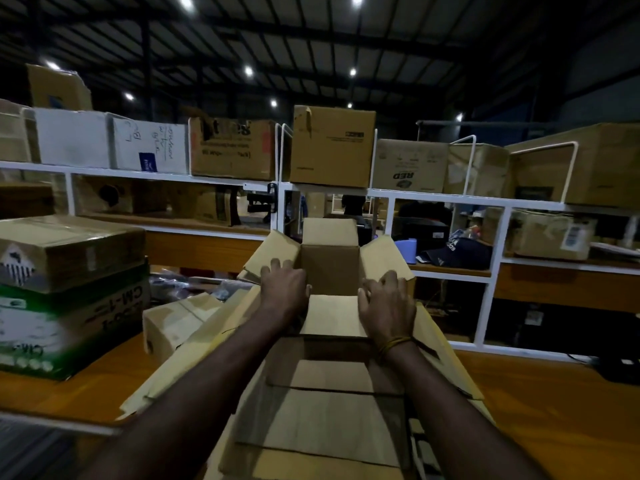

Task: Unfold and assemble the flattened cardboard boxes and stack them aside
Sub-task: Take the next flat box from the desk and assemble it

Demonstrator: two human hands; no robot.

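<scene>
A brown cardboard box (330, 268) stands opened in front of me with its top flaps spread outward. My left hand (284, 289) presses on its left flap and wall. My right hand (386, 306), with a yellow thread band at the wrist, grips the right flap and wall. The near flap (332, 318) lies folded toward me between both hands. Below my forearms, more opened boxes (322, 410) with spread flaps sit nested in a stack on the orange table (554, 410). Another small box (176, 323) lies tilted to the left of the stack.
Sealed cartons (69, 296) are piled on the table at left. White metal shelving (381, 194) behind holds many cardboard boxes, a dark cap (453, 254) and a blue container (407, 249). A black device sits at the table's right edge.
</scene>
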